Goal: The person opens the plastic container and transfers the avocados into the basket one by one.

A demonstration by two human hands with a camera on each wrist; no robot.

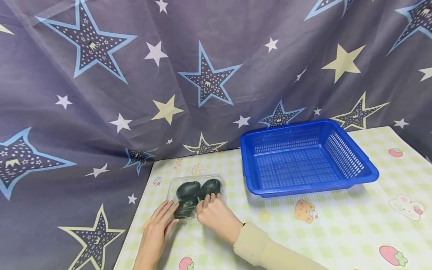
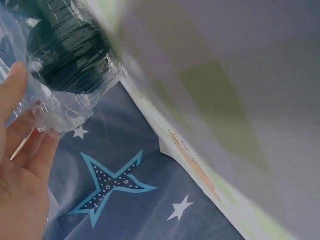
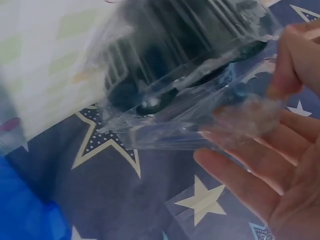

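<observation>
A clear plastic clamshell box (image 1: 172,187) sits on the table at the centre left, with three dark green avocados (image 1: 188,190) inside. At its left side and near corner, my left hand (image 1: 156,228) holds the box between straight fingers and thumb. My right hand (image 1: 216,215) grips the near right edge with curled fingers. In the right wrist view, thin plastic (image 3: 250,117) lies between the thumb and fingers of that hand. The left wrist view has the thumb and fingertips against the ridged box wall (image 2: 65,115), close to an avocado (image 2: 70,60). Whether the lid is unlatched, I cannot tell.
A blue perforated basket (image 1: 310,185) stands to the right of the box, near the back edge. A green checked cloth (image 1: 297,243) with cartoon prints covers the table. Behind and to the left hangs a dark star-patterned curtain (image 1: 135,75).
</observation>
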